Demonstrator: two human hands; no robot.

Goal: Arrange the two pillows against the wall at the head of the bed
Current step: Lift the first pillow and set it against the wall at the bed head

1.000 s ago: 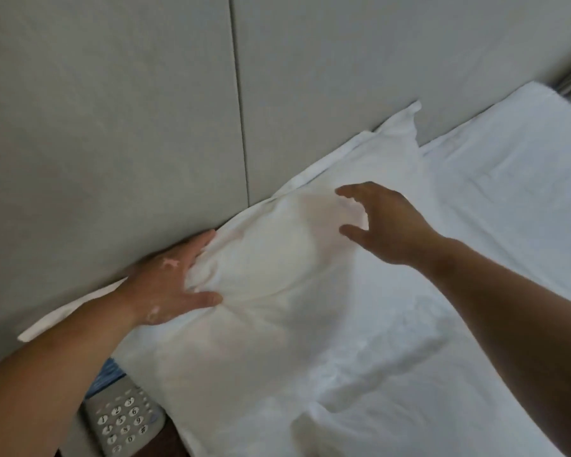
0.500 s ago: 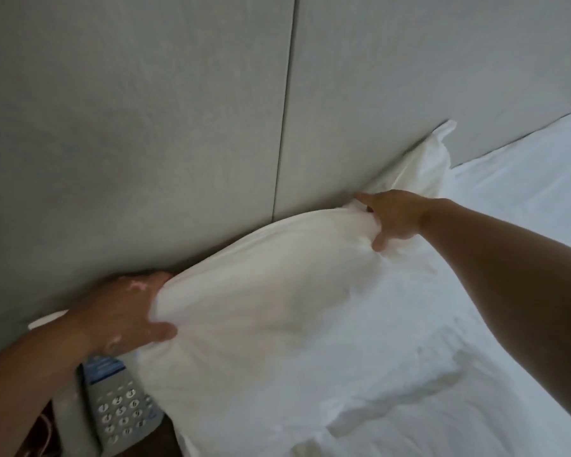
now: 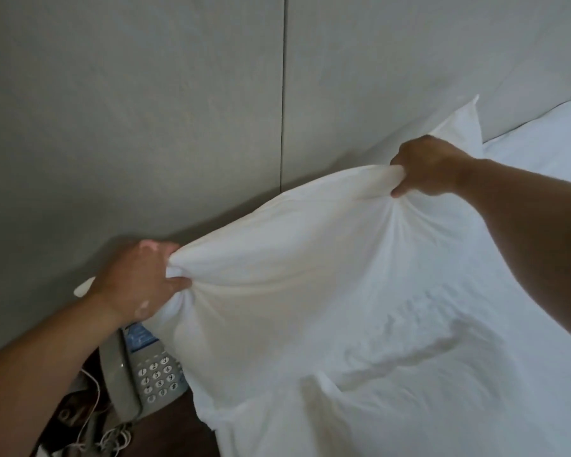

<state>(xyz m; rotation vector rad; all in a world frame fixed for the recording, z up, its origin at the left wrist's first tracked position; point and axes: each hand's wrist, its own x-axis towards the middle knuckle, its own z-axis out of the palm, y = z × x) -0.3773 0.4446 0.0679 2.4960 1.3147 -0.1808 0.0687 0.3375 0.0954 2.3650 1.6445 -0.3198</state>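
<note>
since half a second ago both hands have tightened into fists on the pillow (image 3: 297,258) and its top edge has lifted a little off the wall (image 3: 145,110). the left hand (image 3: 139,282) is closed on a bunched corner of the pillow, cloth gathered between thumb and fingers. the right hand (image 3: 429,166) is clenched on the pillow's far top edge, creases fanning out from the grip. the pillow stretches between the two hands, just in front of the grey wall, its lower part resting on the white bed (image 3: 475,374). a second pillow (image 3: 541,133) lies beyond the right hand, against the wall. below the left hand sits a grey telephone (image 3: 145,374) with a tangled cord.
</note>
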